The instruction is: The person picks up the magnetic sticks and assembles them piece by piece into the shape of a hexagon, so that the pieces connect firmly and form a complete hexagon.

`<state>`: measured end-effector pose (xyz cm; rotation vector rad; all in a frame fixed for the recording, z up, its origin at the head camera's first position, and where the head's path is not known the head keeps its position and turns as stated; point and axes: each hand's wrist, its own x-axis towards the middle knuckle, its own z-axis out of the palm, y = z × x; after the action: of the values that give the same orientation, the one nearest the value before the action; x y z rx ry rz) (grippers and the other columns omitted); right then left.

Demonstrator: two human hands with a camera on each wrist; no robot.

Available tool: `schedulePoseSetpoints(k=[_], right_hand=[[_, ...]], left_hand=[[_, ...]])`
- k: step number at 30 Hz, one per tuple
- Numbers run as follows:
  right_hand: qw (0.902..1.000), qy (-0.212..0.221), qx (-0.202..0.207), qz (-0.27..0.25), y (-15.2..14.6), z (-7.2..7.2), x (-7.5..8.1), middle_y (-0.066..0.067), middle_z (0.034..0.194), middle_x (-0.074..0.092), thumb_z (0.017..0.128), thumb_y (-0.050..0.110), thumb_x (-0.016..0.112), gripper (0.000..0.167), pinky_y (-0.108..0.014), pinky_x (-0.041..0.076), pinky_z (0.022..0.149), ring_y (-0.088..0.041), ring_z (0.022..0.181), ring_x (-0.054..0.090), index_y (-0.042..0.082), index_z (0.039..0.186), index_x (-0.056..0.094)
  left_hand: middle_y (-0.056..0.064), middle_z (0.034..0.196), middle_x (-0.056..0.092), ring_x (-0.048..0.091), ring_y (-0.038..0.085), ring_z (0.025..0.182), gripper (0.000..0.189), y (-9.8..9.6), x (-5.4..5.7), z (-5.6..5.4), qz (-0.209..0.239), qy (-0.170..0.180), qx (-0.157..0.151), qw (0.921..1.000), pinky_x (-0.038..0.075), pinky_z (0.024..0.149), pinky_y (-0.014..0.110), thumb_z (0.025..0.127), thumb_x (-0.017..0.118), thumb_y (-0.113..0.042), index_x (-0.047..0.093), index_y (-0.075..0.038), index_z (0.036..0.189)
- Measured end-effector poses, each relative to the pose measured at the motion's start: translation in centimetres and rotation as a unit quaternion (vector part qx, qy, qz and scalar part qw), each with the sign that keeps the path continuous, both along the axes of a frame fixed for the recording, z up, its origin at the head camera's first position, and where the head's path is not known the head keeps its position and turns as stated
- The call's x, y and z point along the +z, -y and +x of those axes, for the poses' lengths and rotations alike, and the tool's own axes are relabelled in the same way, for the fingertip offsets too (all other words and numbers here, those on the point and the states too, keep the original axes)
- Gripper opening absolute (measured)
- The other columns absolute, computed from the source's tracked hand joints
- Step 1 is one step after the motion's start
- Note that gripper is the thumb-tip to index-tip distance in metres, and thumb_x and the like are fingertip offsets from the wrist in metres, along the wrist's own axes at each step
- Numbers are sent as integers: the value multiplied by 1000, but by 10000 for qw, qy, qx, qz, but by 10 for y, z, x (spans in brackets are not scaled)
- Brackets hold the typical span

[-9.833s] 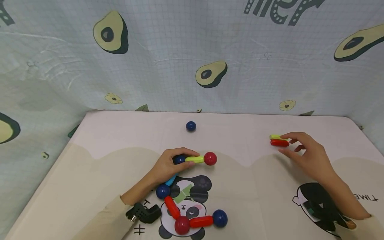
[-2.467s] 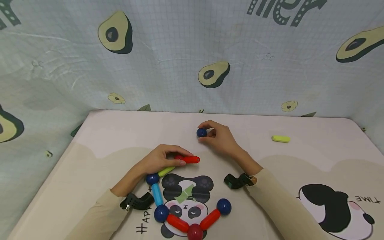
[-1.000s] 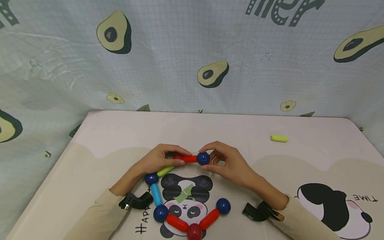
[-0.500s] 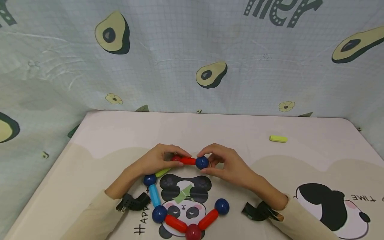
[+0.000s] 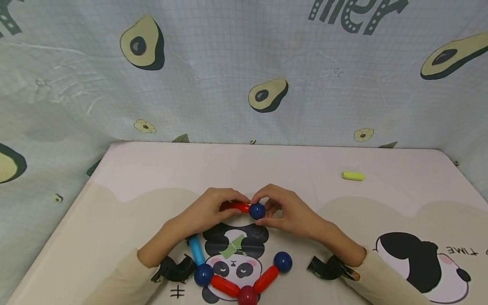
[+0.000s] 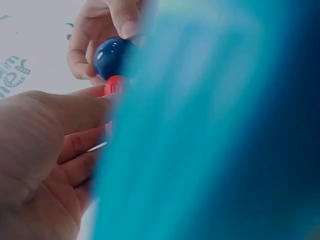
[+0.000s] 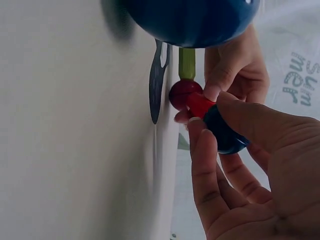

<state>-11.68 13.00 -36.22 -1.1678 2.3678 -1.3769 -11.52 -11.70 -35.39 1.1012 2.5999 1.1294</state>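
Near the middle of the table, my left hand (image 5: 203,214) pinches a short red rod (image 5: 241,206) between thumb and fingers. My right hand (image 5: 289,209) pinches a blue ball (image 5: 257,211) against that rod's right end. In the right wrist view, the rod's other end meets a red ball (image 7: 185,94), which joins a yellow-green rod (image 7: 187,63). The chain's left side shows a light-blue rod (image 5: 196,250) and a blue ball (image 5: 203,274); my left hand hides the part between. A red rod (image 5: 225,286), red ball (image 5: 248,295), another red rod (image 5: 265,279) and end blue ball (image 5: 283,262) follow.
A loose yellow-green rod (image 5: 353,176) lies at the back right of the table. Printed animals mark the cloth (image 5: 126,237) beneath. Behind the table's far edge hangs a pale curtain (image 5: 213,55) with avocado prints.
My right hand fetched the red rod, then the blue ball from the back, and brought the ball to the rod's end. Just now my left hand slid right, nearer the ball.
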Motion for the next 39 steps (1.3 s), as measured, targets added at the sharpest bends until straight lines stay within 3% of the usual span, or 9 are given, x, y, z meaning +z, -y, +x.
schedulePoseSetpoints(k=[10, 15, 18, 21, 24, 27, 30, 33, 39], right_hand=[[9983, 199, -154, 532, -14, -4, 8, -5, 121, 56, 82, 11, 77, 53, -26, 53, 78, -9, 88, 64, 13, 129, 52], [9935, -312, -785, 766, -42, -11, 18, -6, 118, 60, 81, 11, 77, 50, -28, 53, 78, -10, 90, 63, 12, 127, 56], [9834, -816, -1388, 837, -69, -17, 18, -6, 115, 62, 80, 9, 78, 48, -29, 54, 75, -14, 91, 63, 10, 124, 59], [9653, -1241, -2096, 945, -100, -24, 15, -8, 114, 62, 80, 6, 77, 45, -22, 52, 72, -19, 91, 62, 8, 122, 60], [9447, -1344, -2804, 1041, -129, -28, 10, -11, 116, 60, 80, 6, 77, 47, -15, 46, 71, -23, 93, 59, 7, 124, 59], [9256, -1199, -3375, 1227, -150, -31, 7, -16, 121, 55, 82, 9, 76, 52, -21, 43, 68, -28, 94, 54, 5, 129, 56], [9130, -1117, -3640, 1465, -164, -34, 3, -22, 125, 51, 83, 9, 75, 54, -34, 39, 66, -33, 94, 50, 2, 132, 53], [9085, -1022, -3700, 1651, -170, -37, -1, -26, 123, 52, 84, 7, 73, 50, -41, 35, 66, -36, 94, 48, 0, 130, 55], [9046, -930, -3720, 1860, -175, -36, -5, -22, 105, 62, 85, 4, 70, 35, -37, 36, 64, -31, 84, 49, -1, 119, 63]], left_hand=[[-2, 103, 69, 61, 11, 90, 26, 4, -9, -6, 401, 45, -128, 9991, 51, 82, 27, 86, 70, -5, 71, -11, 111], [-2, 106, 69, 61, 12, 93, 27, 4, -11, -8, 518, 124, -228, 9983, 51, 84, 28, 87, 69, -4, 71, -11, 112], [-2, 106, 69, 61, 12, 93, 27, 4, -13, -9, 574, 132, -233, 9980, 51, 83, 28, 87, 69, -4, 71, -11, 113], [-2, 107, 69, 61, 12, 93, 26, 5, -14, -10, 648, 177, -217, 9975, 52, 82, 28, 87, 69, -6, 71, -12, 113], [-2, 108, 68, 61, 12, 94, 26, 7, -15, -11, 709, 240, -219, 9970, 52, 81, 29, 88, 69, -8, 71, -12, 113], [-2, 109, 68, 61, 13, 95, 25, 8, -15, -11, 727, 284, -224, 9967, 51, 82, 30, 89, 68, -9, 71, -12, 113], [-2, 109, 68, 61, 13, 95, 25, 9, -16, -11, 729, 326, -193, 9966, 51, 82, 30, 89, 68, -10, 71, -12, 114], [-2, 108, 68, 60, 13, 94, 25, 10, -18, -11, 749, 389, -144, 9963, 51, 82, 30, 89, 68, -10, 71, -12, 113], [-3, 109, 68, 60, 13, 94, 25, 9, -17, -12, 731, 396, -125, 9965, 51, 82, 30, 89, 68, -11, 71, -13, 113]])
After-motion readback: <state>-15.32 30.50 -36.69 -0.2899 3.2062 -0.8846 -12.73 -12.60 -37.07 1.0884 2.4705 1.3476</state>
